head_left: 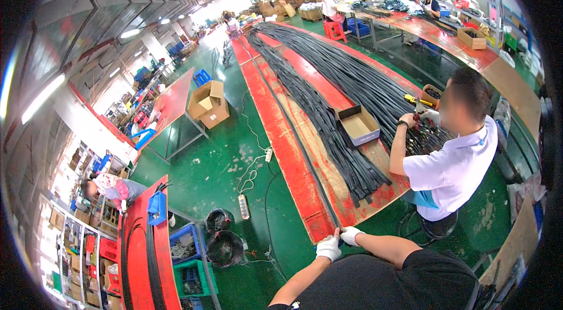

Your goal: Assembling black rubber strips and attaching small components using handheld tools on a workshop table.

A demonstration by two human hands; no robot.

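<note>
My left hand (328,248) and my right hand (352,234), both in white gloves, meet at the near corner of a long red table (293,169). Their fingers are closed on the near end of a thin black cable (293,134) that runs lengthwise along the table toward the far end. A small blue thing shows just under my left hand; I cannot tell what it is. A wide bundle of flat black strips (346,157) lies on the table just beyond my hands.
A co-worker in a white shirt (451,169) sits on a stool at the table's right side, hands on black cables. An open cardboard box (359,126) stands on the table. On the green floor lie a power strip (243,206), black cable coils (226,248) and a blue crate (183,245).
</note>
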